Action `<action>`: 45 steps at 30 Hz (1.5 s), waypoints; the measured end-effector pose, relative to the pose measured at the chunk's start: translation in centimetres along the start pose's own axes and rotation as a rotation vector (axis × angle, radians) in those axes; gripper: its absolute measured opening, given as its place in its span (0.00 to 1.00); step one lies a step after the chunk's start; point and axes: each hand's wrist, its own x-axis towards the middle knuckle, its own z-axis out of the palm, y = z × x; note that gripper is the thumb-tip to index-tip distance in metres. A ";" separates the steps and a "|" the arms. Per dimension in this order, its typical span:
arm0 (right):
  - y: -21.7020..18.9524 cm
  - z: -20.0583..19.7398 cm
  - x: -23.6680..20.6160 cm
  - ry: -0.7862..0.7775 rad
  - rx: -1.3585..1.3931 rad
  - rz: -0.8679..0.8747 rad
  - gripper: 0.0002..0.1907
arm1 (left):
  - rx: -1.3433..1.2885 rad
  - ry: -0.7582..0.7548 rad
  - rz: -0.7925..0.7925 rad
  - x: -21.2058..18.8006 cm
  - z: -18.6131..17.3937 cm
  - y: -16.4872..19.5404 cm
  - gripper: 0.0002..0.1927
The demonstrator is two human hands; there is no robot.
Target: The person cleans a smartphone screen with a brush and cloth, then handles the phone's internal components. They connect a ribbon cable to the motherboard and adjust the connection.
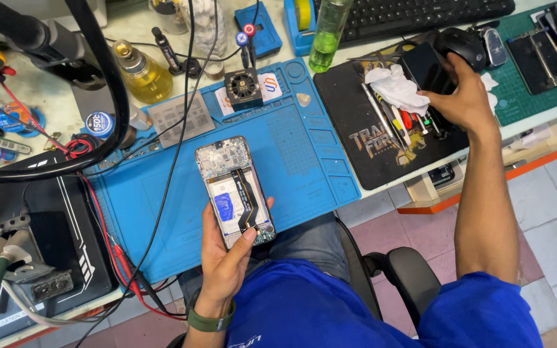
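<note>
Blue silicone repair mat (304, 161) covers the middle of the surface. Head view: left hand (227, 251) has its grip closed around an opened smartphone (234, 191), back cover off, board and orange flex cable exposed, held face-down over the mat's near edge. Right hand (462, 96) reaches out to the black mat (356, 129) at the right, fingers resting on a dark phone (423, 67) beside a crumpled white tissue (398, 87); whether that grip is clenched cannot be told. Screwdrivers (388, 119) lie under the tissue.
</note>
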 end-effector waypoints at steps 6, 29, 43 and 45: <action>-1.7 0.8 -0.9 0.110 -0.195 -0.029 0.47 | 0.021 0.034 -0.011 0.2 -0.2 0.0 0.37; -3.9 3.9 -5.0 0.226 -0.052 0.105 0.36 | 0.086 0.102 -0.098 1.0 -0.1 0.0 0.38; -4.4 5.1 -0.8 0.132 -0.197 0.033 0.45 | 0.106 0.130 -0.105 1.1 0.1 -0.8 0.38; -4.6 5.0 -0.9 0.155 -0.197 0.019 0.43 | 0.100 0.112 -0.105 1.1 0.2 -1.1 0.39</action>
